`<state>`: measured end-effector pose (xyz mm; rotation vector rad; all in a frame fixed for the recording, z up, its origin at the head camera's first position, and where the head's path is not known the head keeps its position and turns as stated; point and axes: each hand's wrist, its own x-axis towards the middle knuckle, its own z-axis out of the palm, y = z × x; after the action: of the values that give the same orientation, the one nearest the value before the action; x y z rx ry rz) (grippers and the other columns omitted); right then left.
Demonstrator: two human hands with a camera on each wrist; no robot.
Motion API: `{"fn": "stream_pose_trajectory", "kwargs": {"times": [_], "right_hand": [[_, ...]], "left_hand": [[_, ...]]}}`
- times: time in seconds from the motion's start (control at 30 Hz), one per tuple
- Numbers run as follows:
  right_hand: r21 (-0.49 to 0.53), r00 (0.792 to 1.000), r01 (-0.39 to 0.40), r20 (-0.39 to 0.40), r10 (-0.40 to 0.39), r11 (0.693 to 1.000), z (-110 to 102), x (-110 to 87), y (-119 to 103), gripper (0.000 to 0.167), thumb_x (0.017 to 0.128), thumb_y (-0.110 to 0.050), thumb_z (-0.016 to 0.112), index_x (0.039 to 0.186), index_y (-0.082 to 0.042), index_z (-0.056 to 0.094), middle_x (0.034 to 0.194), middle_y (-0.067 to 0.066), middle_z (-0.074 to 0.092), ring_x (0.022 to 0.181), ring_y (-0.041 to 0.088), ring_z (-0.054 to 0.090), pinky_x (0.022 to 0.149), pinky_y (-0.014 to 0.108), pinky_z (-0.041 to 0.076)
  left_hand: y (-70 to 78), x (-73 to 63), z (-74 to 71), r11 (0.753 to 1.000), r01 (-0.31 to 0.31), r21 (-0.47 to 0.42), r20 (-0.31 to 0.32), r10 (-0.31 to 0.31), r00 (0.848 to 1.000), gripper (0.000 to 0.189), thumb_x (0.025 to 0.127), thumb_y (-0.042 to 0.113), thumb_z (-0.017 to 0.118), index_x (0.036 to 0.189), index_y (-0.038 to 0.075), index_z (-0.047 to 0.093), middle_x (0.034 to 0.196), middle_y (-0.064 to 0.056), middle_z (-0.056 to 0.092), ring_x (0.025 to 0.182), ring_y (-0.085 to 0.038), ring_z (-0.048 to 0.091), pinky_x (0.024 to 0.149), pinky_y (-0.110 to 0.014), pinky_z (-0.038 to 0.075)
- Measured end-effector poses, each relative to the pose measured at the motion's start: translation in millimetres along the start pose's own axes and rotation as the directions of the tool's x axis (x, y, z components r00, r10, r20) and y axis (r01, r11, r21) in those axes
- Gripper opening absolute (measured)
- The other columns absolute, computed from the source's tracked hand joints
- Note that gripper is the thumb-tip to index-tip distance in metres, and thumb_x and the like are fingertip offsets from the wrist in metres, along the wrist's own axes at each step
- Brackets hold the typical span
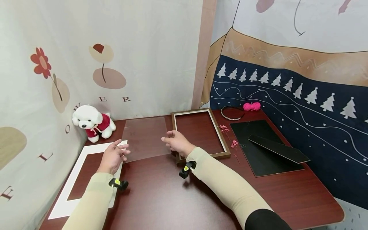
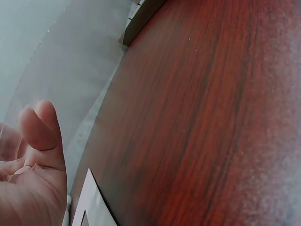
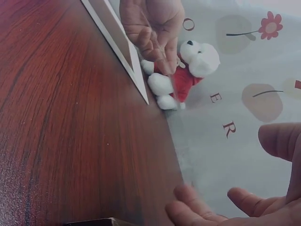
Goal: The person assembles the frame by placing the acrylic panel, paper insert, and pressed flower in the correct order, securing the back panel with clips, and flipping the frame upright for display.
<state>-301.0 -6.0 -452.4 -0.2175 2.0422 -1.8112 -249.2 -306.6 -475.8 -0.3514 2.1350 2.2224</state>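
A clear sheet (image 1: 145, 135) is held raised between both hands, tilted above the table's far side. At its left edge, my left hand (image 1: 112, 156) grips it, and part of that hand shows through the sheet in the left wrist view. The right hand (image 1: 179, 142) holds the opposite edge, thumb and fingertips apart; its exact contact is hard to see. Beneath the left arm lies a white mat (image 1: 76, 167) with a rectangular opening. A brown picture frame (image 1: 225, 147) lies just beyond the right hand, showing bare table through its middle.
A white plush dog (image 1: 87, 116) in red sits at the back left. To the right are a black backing board (image 1: 247, 156) with its stand (image 1: 279, 148) raised, pink flower sprigs (image 1: 234, 144), a headband (image 1: 231, 118) and a pink bundle (image 1: 251, 106). Curtains border the table (image 1: 152, 195).
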Motion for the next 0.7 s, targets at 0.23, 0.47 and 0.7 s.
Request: {"fn": "stream_pose_trajectory", "kwargs": {"times": [0.23,0.47,0.7], "right_hand": [[0.139,0.999,0.009,-0.040,-0.003,0.990,-1,-0.8,2,0.074,0.105,-0.018,0.066,0.164,0.001,0.027,0.167,0.023,0.034,0.116,0.034,0.072,0.099,0.042,0.058],[0.192,0.998,0.037,-0.050,-0.028,0.981,-6,-2.5,7,0.070,0.103,-0.007,0.062,0.164,0.002,0.029,0.139,0.030,0.062,0.099,0.026,0.074,0.095,0.039,0.060],[0.191,0.998,0.054,-0.051,-0.045,0.980,-14,-4.6,9,0.068,0.103,-0.002,0.060,0.164,0.002,0.029,0.132,0.027,0.068,0.087,0.013,0.069,0.086,0.031,0.060]], "left_hand": [[0.6,-7.8,4.4,0.999,-0.014,-0.043,-0.024,0.013,1.000,0.068,0.106,-0.006,0.029,0.170,0.006,0.007,0.108,0.011,0.065,0.079,-0.002,0.066,0.060,-0.021,0.050],[5.5,-16.2,14.6,0.998,-0.034,-0.053,-0.024,0.033,0.999,0.068,0.107,-0.006,0.031,0.170,0.008,0.008,0.109,0.012,0.066,0.079,-0.002,0.066,0.061,-0.020,0.051],[9.3,-21.1,27.2,0.997,-0.043,-0.062,-0.006,0.043,0.999,0.070,0.107,-0.006,0.035,0.170,0.009,0.010,0.110,0.012,0.066,0.080,-0.002,0.066,0.059,-0.020,0.053]]}}
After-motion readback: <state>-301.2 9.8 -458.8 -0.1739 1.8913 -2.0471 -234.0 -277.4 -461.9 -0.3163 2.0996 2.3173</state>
